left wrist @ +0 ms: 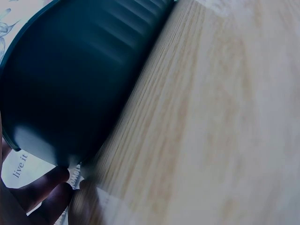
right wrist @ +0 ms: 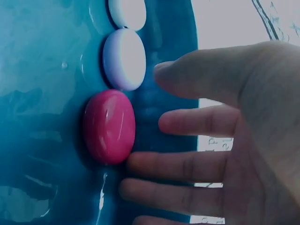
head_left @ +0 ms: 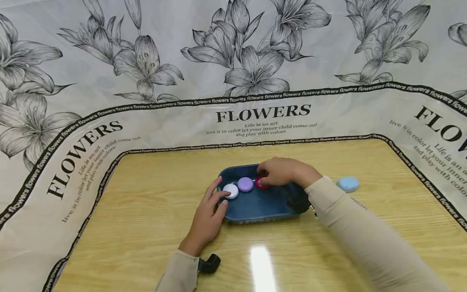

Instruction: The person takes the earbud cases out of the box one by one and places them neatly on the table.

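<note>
Lining-up seems in hand: the right hand (head_left: 281, 171), fingers extended and gripping nothing, is at the glossy red rounded piece (right wrist: 110, 127) in the dark-blue plastic tray's (head_left: 260, 205) far half, the left hand (head_left: 206, 215) resting ungripped at its left rim; next probably calls for a gentle nudge.

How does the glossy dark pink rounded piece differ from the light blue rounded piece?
Colour: the pink piece is deep pink, the blue piece pale blue. Place: the pink piece lies in the dark blue tray, the blue piece on the wooden table. Hand: the right hand is at the pink piece; no hand touches the blue piece. Both look smooth and rounded.
</note>
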Available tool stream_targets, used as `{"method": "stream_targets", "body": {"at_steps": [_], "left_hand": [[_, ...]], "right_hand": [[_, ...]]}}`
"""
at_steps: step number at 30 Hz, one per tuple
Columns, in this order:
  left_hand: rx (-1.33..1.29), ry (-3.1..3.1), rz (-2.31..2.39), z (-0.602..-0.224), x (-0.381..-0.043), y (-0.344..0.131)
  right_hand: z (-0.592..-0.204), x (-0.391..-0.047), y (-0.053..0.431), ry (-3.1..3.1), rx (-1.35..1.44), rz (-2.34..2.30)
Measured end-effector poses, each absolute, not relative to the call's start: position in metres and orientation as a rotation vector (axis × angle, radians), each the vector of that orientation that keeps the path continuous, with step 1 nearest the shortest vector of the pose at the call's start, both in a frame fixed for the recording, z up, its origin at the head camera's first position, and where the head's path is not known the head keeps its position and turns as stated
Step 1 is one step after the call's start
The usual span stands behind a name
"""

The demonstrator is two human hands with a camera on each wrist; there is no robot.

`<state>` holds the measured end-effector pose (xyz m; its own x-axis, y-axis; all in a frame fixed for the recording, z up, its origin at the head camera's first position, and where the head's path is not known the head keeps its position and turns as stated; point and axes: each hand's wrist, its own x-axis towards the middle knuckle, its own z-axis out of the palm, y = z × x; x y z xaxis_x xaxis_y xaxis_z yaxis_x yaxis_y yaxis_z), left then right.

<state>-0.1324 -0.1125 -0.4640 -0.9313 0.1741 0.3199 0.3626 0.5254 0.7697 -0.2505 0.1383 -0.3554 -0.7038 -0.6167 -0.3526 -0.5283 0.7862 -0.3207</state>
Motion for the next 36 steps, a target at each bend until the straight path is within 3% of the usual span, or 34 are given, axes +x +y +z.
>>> {"method": "stream_targets", "body": {"at_steps": [36], "left_hand": [[-0.456, -2.559, -1.359, -0.466, -0.136, -0.114]], "right_hand": [[-0.366, -0.247, 0.119, 2.574, -0.942, -0.138]]}}
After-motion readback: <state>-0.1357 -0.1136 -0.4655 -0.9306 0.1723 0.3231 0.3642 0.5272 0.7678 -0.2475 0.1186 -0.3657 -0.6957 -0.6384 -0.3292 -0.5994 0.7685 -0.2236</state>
